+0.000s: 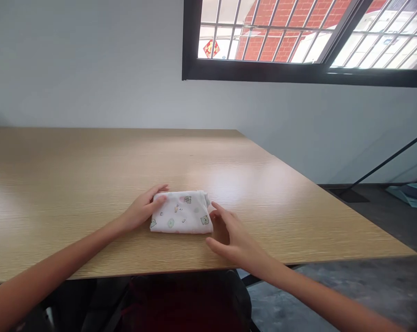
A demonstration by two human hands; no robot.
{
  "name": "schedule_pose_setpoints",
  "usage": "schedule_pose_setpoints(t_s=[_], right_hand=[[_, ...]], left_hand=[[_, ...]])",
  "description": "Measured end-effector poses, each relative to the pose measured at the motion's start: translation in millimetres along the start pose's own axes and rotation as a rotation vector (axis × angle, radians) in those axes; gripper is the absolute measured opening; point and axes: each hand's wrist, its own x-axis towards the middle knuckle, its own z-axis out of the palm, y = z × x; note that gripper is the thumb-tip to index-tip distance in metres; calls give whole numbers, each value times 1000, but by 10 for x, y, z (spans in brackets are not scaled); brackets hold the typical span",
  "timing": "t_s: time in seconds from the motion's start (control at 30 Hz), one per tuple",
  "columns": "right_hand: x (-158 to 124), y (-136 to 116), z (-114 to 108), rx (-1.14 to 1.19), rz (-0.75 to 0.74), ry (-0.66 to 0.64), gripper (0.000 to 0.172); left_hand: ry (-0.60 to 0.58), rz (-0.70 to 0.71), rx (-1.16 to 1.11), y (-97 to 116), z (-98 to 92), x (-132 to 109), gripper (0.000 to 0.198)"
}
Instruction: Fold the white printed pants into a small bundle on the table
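Observation:
A folded white cloth (180,214) printed with small cartoon animals lies flat on the table near its front edge. At the cloth's left end is my left hand (148,203), its thumb resting on the top and its fingers stretched out past the far left corner. My right hand (229,233) curves around the right end with thumb and fingers apart. The index fingertip is close to the cloth's far right corner, where folded layers show; whether it touches them I cannot tell. Nothing shows between the right thumb and fingers.
The wooden table (101,161) reaches back to a pale wall (91,60), and its right edge slants toward the front corner. A barred window (273,32) is above. Beyond the table on the right stand a dark pole (388,161) with a base and a bluish item (410,193) on the floor.

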Motion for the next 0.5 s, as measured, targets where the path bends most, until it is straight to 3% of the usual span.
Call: schedule_pose_setpoints(t_s=[0.1, 0.2, 0.3, 0.37, 0.5], right_hand=[[282, -14, 5, 106, 13, -95, 46], [644, 45, -42, 146, 104, -215, 47], [880, 76, -80, 148, 110, -302, 41], [914, 62, -93, 159, 100, -336, 36], [758, -52, -104, 134, 171, -317, 40]], left_hand=[[5, -22, 26, 117, 69, -44, 37], [16, -120, 144, 274, 147, -374, 34], [-46, -221, 167, 401, 231, -727, 37], [-47, -261, 114, 432, 253, -844, 39], [92, -271, 67, 411, 220, -820, 45]])
